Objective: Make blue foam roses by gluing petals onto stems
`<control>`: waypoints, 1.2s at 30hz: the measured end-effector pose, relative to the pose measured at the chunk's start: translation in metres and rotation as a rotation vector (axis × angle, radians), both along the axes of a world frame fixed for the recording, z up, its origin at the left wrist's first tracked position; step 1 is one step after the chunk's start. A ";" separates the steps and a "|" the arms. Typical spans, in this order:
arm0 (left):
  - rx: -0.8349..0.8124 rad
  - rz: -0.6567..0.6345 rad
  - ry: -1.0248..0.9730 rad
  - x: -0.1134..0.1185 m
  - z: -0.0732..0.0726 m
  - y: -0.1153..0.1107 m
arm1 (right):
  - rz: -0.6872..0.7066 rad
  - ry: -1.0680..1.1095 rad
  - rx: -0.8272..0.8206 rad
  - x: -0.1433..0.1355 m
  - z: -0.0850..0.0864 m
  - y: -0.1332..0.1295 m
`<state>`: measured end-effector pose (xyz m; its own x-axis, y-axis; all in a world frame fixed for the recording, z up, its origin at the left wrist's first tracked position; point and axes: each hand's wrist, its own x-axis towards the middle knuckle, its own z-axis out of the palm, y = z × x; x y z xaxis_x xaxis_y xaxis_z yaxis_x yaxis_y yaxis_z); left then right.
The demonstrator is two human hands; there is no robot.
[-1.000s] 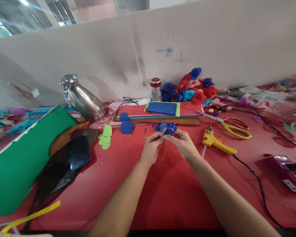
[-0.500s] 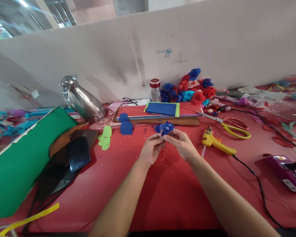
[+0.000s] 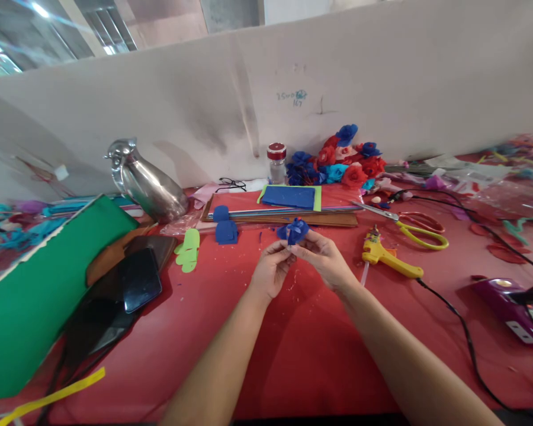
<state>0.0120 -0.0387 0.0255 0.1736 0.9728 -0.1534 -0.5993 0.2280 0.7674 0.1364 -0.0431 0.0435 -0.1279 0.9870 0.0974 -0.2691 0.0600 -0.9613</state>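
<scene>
Between my two hands, over the middle of the red table, is a dark blue paper flower (image 3: 294, 229). My left hand (image 3: 273, 266) pinches its base from the left, fingers closed. My right hand (image 3: 323, 255) grips it from the right, with thumb and fingers pressed together close to the left fingertips. The flower's underside is partly hidden by the fingers. Cut blue petal pieces (image 3: 226, 232) lie to the left of the flower, and light green cut pieces (image 3: 187, 251) lie further left.
A yellow glue gun (image 3: 388, 257) and scissors (image 3: 420, 231) lie on the right, near a purple power strip (image 3: 506, 305). Finished paper flowers (image 3: 353, 165) and a jar (image 3: 276, 164) stand behind. On the left are a metal jug (image 3: 153, 186), a phone (image 3: 142, 280) and a green board (image 3: 48, 296).
The blue flower has tilted slightly in my fingers, and a small red spot now shows at its top. Both hands stay in nearly the same place; the view has shifted a little.
</scene>
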 end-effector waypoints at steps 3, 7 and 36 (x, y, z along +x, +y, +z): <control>0.024 0.061 -0.011 0.003 0.003 -0.001 | -0.036 0.050 -0.060 -0.001 -0.001 0.001; 0.038 0.100 -0.009 0.008 0.007 -0.003 | -0.104 0.059 -0.096 -0.003 -0.004 0.002; 0.051 0.278 0.271 0.005 0.011 -0.005 | -0.168 -0.188 -0.041 -0.001 -0.012 0.005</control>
